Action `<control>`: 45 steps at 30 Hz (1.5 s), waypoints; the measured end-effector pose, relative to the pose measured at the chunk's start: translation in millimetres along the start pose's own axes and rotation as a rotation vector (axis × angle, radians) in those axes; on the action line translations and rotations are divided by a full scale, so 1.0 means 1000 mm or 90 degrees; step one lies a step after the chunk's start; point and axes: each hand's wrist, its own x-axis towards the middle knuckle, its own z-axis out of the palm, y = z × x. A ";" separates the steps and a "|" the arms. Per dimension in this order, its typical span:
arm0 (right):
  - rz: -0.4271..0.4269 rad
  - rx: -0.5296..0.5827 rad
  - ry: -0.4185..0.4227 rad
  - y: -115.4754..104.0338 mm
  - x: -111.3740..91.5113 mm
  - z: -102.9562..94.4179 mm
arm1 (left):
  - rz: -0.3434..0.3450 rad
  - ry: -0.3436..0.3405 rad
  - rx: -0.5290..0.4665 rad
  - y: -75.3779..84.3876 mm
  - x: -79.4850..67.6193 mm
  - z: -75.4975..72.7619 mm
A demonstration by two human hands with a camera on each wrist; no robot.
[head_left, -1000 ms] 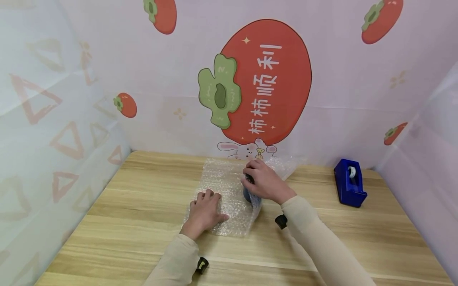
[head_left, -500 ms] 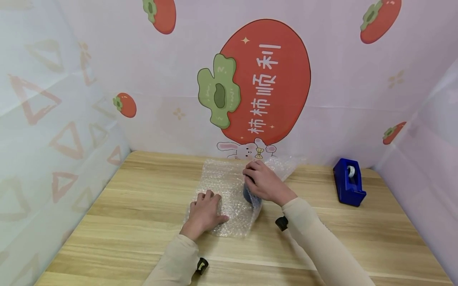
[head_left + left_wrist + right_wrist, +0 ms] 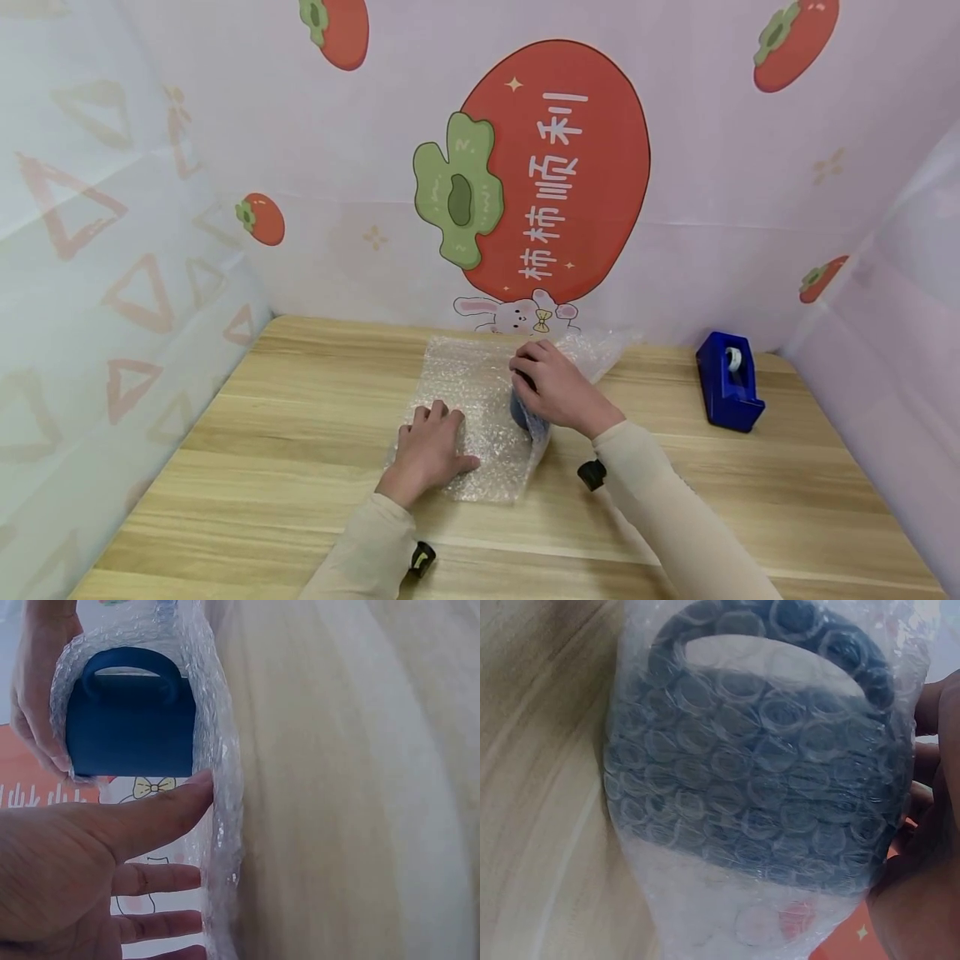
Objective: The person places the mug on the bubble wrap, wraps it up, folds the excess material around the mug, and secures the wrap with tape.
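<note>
A dark blue mug with a looped handle stands upright on a sheet of bubble wrap. My right hand grips the mug at its top, holding a raised flap of the wrap against its side. The right wrist view shows the mug and its handle through the bubbles. My left hand rests on the flat part of the wrap, left of the mug, fingers spread. In the left wrist view, the left thumb lies on the wrap near the mug's base. The mug's mouth is mostly hidden by the right hand.
A blue tape dispenser with a small roll stands at the right back of the wooden table. The bubble wrap's far right corner sticks up by the printed back wall. Side walls flank the table.
Hardly anything differs. My right fingers have settled slightly lower over the mug's top, covering more of its dark opening. The left hand stays in place on the wrap.
</note>
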 end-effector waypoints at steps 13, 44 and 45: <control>0.011 0.003 0.013 0.000 -0.002 0.006 | -0.007 -0.033 -0.065 -0.008 0.013 -0.019; 0.029 -0.005 0.049 -0.002 -0.003 0.011 | -0.161 0.086 -0.375 -0.043 0.079 -0.035; 0.030 -0.010 0.053 -0.002 -0.003 0.010 | -0.163 0.088 -0.393 -0.042 0.079 -0.035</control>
